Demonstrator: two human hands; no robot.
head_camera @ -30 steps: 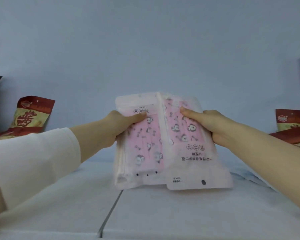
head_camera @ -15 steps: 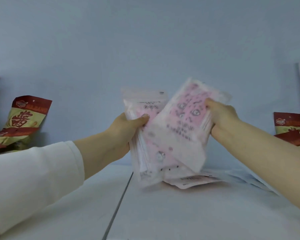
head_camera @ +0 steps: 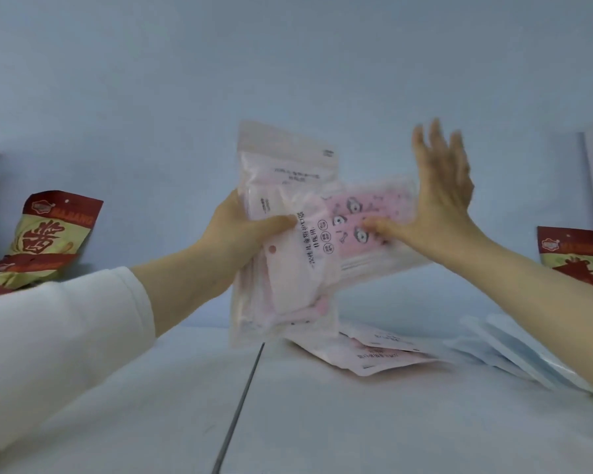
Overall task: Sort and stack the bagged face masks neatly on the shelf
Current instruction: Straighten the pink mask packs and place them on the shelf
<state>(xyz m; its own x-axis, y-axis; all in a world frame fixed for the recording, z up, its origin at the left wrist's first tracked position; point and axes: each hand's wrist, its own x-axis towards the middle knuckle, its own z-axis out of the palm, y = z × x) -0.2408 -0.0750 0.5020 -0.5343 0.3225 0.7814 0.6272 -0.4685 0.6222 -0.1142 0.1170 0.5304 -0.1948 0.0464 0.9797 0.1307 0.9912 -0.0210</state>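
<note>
The left hand (head_camera: pixel 240 230) grips an upright bundle of pink mask bags (head_camera: pixel 281 186) at mid-frame, thumb curled across the front; bottom edge near the shelf (head_camera: pixel 356 422), can't tell if touching; the right hand (head_camera: pixel 439 200) has fingers straight & spread, palm flat vs. a sideways pink bag (head_camera: pixel 367 213) crossing the bundle, thumb laid on its printed face; loose pink bags (head_camera: pixel 374 350) lie flat below centre-right; pale blue bags (head_camera: pixel 510 350) fanned at lower right; red snack pack (head_camera: pixel 59 227) far left, second snack pack (head_camera: pixel 569 254) far right.
</note>
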